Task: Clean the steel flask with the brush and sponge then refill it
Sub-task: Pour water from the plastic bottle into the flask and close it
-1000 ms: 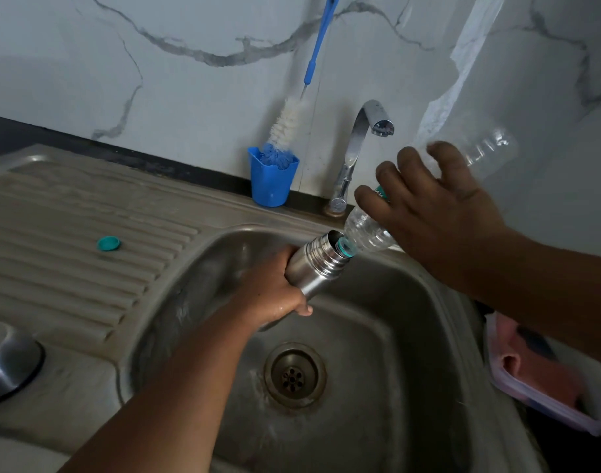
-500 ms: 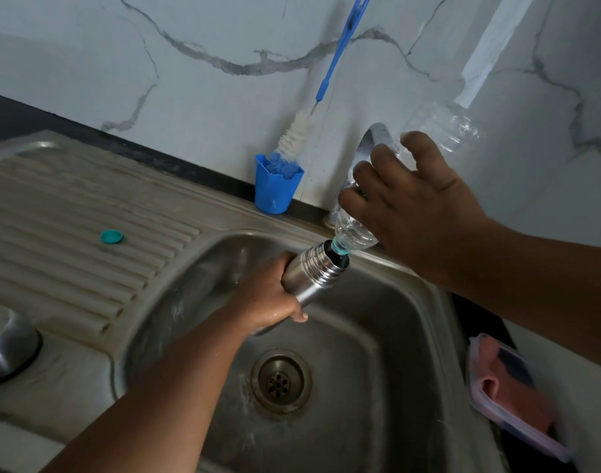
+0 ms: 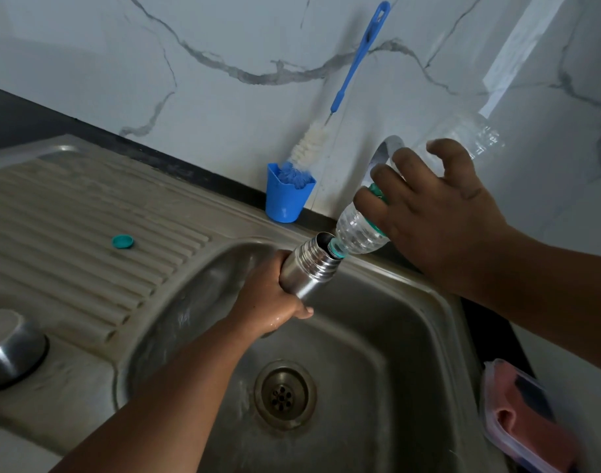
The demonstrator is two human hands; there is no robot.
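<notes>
Steel flask (image 3: 307, 273) gripped in my left hand (image 3: 270, 300); my right hand (image 3: 435, 213), fingers clamped on the bottle (image 3: 360, 230), has tipped it steeper, neck at the flask's mouth: refill underway.

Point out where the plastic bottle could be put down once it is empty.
Best is the ribbed steel drainboard, bare between the small teal cap and the blue plastic cup holding the brush. The sink basin floor around the drain is also bare. The right rim is crowded by the clear lidded container.
</notes>
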